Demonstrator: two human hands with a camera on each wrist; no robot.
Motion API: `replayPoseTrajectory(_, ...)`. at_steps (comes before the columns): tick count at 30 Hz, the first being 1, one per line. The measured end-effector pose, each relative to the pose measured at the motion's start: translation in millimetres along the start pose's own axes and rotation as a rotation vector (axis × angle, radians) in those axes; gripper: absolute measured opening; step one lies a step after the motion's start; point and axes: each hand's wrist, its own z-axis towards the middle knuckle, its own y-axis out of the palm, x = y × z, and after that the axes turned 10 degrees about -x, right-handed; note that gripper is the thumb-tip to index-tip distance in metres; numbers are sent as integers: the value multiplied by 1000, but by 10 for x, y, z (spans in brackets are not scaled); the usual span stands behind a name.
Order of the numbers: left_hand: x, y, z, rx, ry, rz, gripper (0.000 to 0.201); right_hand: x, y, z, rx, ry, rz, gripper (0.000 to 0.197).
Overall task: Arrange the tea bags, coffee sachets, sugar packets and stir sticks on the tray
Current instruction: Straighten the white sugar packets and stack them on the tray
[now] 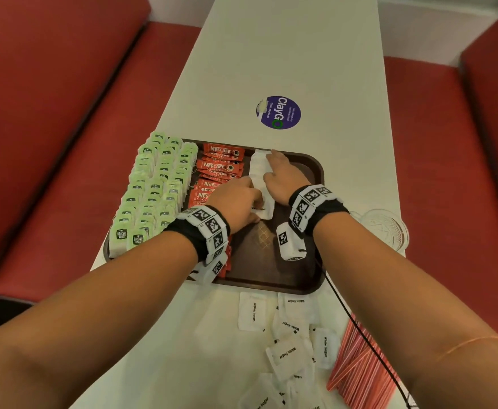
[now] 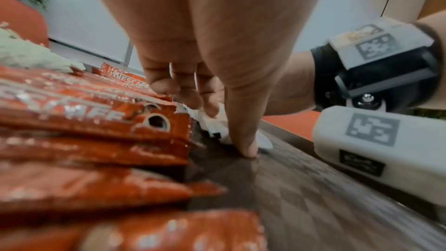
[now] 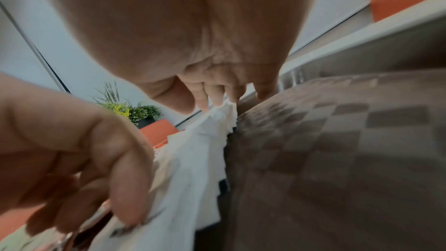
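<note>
A brown tray (image 1: 307,286) holds rows of green tea bags (image 1: 153,190) at its left and red coffee sachets (image 1: 222,160) (image 2: 96,121) in the middle. A row of white sugar packets (image 1: 258,166) (image 3: 193,159) lies right of the sachets. My left hand (image 1: 239,202) (image 2: 220,127) curls round the near end of that row, thumb tip down on the tray (image 2: 301,198). My right hand (image 1: 277,172) (image 3: 205,102) lies with straight fingers along the row's far right side. Loose sugar packets (image 1: 289,335) and red-and-white stir sticks (image 1: 360,370) lie on the table in front of the tray.
The tray sits on a long white table (image 1: 286,54) with a purple round sticker (image 1: 278,112) beyond it. A glass dish (image 1: 386,228) stands right of the tray. Red bench seats (image 1: 64,113) flank the table. The tray's right part (image 1: 298,178) is bare.
</note>
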Motion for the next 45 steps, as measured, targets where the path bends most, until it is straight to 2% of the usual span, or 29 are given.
replayPoseTrajectory(9,10,-62,152,15,-29,3,27,19,-48,10,-87,9,-137,56)
replayPoseTrajectory(15,49,-131,107,17,-59,59,33,-61,-86,-144,5,14,-84,62)
replayPoseTrajectory(21,212,-184,-421,110,20,-23,25,-207,-74,-738,174,-59,37,48)
replayPoseTrajectory(26,434,117,-1070,-36,164,-19,14,-222,146,-1457,140,-106,-45,28)
replayPoseTrajectory(29,508,370,-1290,-153,198,61,18,-124,361,-1784,76,-60,-84,16)
replayPoseTrajectory(32,584,516,-1412,-173,157,154,25,-5,606,-1997,21,10,-149,13)
replayPoseTrajectory(39,572,652,-1494,-190,45,137,35,199,1124,-2294,20,69,-248,34)
replayPoseTrajectory(45,602,706,-1516,-176,18,134,56,277,1250,-2371,31,73,-385,29)
